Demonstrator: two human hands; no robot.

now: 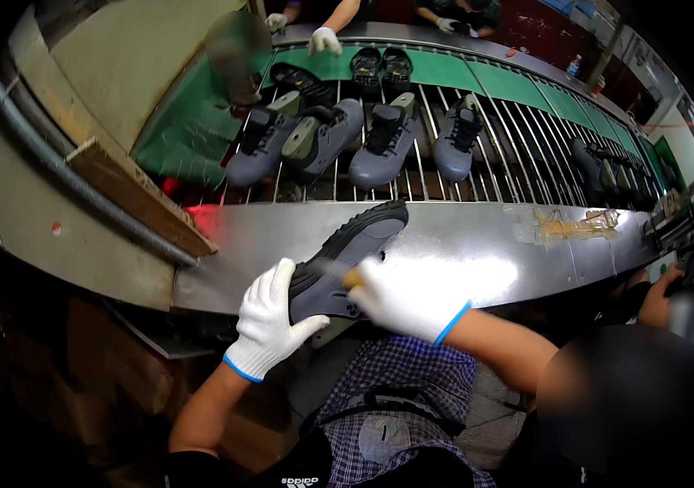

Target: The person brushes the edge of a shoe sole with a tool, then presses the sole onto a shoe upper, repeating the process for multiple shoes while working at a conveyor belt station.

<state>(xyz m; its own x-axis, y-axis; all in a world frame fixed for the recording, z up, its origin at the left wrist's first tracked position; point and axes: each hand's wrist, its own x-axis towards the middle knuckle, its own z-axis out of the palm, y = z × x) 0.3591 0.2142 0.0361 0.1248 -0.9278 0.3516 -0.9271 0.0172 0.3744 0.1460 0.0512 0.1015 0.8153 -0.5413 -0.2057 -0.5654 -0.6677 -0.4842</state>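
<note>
A grey shoe [363,242] with a black lugged sole lies tilted on its side at the table's metal front edge. My left hand [267,321], in a white knit glove with a blue cuff, grips it around the heel, thumb near the opening. In my right hand [412,301], gloved the same way, is a thin tool with a yellowish handle [352,279]. The tool's pale tip meets the seam between sole and upper near the heel. Motion blurs the tip, so its kind cannot be made out.
Grey laced shoes [383,142] on green lasts stand on a conveyor of metal bars [501,154]. Black soles [381,69] lie beyond, by a green strip [444,75]. Co-workers' gloved hands [325,41] are across. A pipe [78,179] and board [135,195] bound the left; another person is close right.
</note>
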